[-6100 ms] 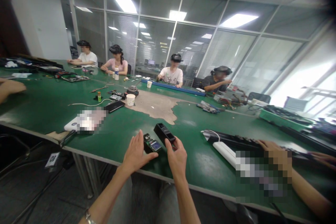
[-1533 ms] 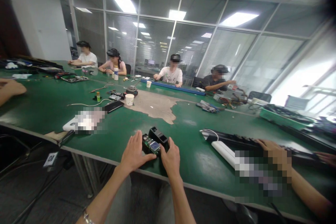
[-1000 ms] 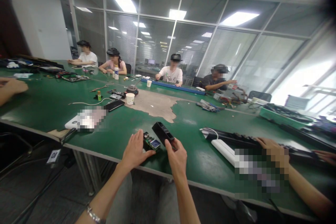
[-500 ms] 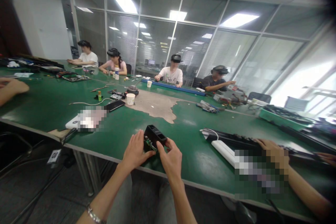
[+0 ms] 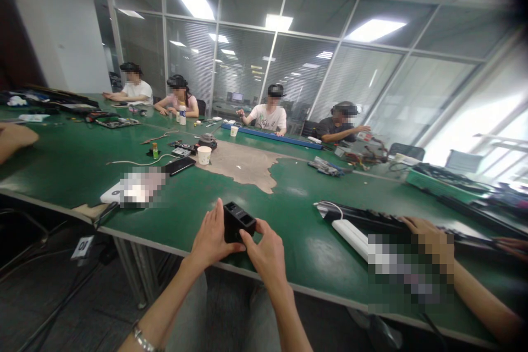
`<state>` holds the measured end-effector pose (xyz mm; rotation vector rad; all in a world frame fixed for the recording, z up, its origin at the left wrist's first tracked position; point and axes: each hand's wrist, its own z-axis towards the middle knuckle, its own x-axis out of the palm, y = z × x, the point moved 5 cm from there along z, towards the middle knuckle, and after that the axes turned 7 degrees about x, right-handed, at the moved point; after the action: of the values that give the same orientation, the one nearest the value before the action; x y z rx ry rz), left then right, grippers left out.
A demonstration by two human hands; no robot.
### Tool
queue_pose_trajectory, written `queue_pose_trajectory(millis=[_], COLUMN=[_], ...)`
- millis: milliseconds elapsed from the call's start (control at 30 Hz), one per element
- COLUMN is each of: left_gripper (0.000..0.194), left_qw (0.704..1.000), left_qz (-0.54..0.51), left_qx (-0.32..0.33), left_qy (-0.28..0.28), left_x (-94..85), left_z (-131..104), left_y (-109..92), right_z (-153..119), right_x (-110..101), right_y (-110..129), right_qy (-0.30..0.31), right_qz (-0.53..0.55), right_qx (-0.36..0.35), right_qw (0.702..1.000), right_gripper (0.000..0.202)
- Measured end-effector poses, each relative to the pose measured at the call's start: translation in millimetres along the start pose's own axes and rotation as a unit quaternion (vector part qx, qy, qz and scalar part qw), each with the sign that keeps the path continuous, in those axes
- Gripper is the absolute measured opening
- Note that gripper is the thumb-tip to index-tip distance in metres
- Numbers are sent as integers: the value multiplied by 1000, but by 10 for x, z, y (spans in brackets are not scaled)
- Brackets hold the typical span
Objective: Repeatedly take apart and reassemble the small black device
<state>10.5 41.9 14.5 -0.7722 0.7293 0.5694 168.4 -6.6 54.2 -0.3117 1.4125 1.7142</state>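
Note:
Between my hands, near the front edge of the green table (image 5: pixel 165 225), is a small black box-shaped device (image 5: pixel 239 219) with recessed openings in its top face. My left hand (image 5: pixel 211 234) lies along its left side, fingers pointing up and the thumb across the near side. From the right, my right hand (image 5: pixel 267 245) grips it, with the thumb on the near face and the fingers round the far right corner. No circuit board shows on it now. Its underside is hidden.
To the left lie a black phone (image 5: pixel 180 166) and a paper cup (image 5: pixel 203 155). At right, a white power strip (image 5: pixel 350 236) lies beside a co-worker's hand (image 5: pixel 429 236) on long black parts. A blue bar (image 5: pixel 268 136) lies across the table, where several people sit.
The black device has turned and levelled between my hands, and the green circuit board visible on its near side is out of sight. Across the table, a person's hand has lifted.

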Motion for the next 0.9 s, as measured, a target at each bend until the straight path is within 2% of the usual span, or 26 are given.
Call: queue_pose_trajectory(millis=[100, 300, 667, 900], left_gripper=[137, 131, 125, 134], left_qw=[1000, 1000, 1000, 1000], left_qz=[-3, 2, 10, -19], left_qx=[11, 14, 24, 5], left_qy=[0, 4, 4, -10], left_x=[-26, -15, 19, -35], left_z=[4, -1, 2, 13], left_y=[-32, -34, -19, -36], right_z=[-48, -128, -157, -139], right_x=[73, 205, 239, 166], right_y=[-70, -224, -243, -172], right_qy=[5, 0, -16, -24], right_qz=[-25, -12, 32, 97], right_qx=[-1, -8, -16, -4], right_qw=[1000, 1000, 999, 995], right_gripper=[38, 63, 46, 45])
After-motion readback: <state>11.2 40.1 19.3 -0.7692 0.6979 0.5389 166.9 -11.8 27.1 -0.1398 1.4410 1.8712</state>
